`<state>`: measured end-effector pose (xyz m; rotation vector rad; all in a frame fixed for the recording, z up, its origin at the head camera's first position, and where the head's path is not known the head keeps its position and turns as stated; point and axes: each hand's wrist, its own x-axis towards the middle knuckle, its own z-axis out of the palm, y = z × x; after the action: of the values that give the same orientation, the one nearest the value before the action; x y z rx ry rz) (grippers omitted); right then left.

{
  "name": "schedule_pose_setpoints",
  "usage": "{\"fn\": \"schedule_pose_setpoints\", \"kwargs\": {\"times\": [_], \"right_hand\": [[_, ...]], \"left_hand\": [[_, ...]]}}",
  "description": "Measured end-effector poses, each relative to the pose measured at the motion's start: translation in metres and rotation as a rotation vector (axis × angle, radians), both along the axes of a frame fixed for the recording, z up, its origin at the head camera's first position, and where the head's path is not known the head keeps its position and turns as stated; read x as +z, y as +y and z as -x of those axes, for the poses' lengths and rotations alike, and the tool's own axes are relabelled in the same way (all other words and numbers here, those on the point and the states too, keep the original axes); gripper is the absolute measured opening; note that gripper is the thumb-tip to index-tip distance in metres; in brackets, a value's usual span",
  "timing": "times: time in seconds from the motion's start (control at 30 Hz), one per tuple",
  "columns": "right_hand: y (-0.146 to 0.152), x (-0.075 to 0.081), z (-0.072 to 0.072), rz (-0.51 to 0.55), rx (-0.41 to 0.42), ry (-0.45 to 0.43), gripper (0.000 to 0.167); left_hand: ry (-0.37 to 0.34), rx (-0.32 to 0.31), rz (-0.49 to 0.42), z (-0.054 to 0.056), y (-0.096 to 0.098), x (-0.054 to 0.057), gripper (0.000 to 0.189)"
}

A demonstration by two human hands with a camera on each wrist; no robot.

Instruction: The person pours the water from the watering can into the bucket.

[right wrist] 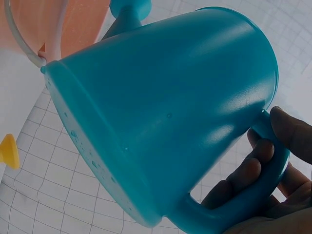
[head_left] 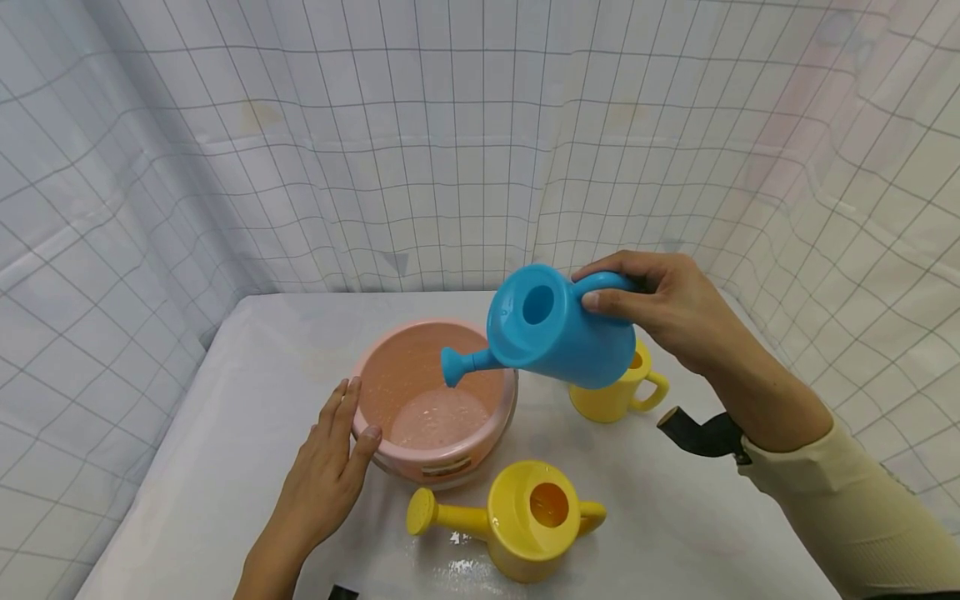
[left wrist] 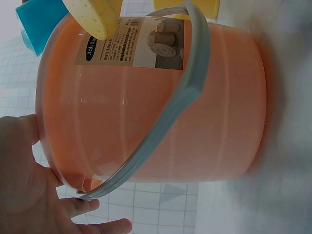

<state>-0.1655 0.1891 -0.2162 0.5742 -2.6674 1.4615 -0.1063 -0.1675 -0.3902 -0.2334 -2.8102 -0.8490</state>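
My right hand point(head_left: 667, 308) grips the handle of a blue watering can point(head_left: 562, 333), fingers curled round it. The can is raised and tipped to the left, its spout head point(head_left: 452, 367) over the mouth of a pink bucket point(head_left: 408, 367). Ripples and bubbles show at the bucket's bottom. With fingers straight, my left hand point(head_left: 322, 475) rests at the bucket's left rim. A grey carrying handle point(left wrist: 192, 85) hangs down the bucket's side in the left wrist view. In the right wrist view, droplets dot the blue can's base point(right wrist: 95, 163).
In front of the bucket stands a yellow watering can point(head_left: 517, 542), its spout pointing left, with wet patches on the white tabletop point(head_left: 240, 400) beside it. Another yellow can point(head_left: 600, 404) is partly hidden behind the blue one. White grid-patterned curtains point(head_left: 450, 150) surround the table.
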Motion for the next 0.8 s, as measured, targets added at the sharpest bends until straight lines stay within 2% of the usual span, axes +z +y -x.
{"fn": "schedule_pose_setpoints", "kwargs": {"times": [0.8], "right_hand": [[-0.0001,-0.0005,0.0012,0.009,0.000,0.002,0.032]], "left_hand": [[0.002,-0.002,-0.015,-0.0002,0.0001,-0.0008,0.063]]}}
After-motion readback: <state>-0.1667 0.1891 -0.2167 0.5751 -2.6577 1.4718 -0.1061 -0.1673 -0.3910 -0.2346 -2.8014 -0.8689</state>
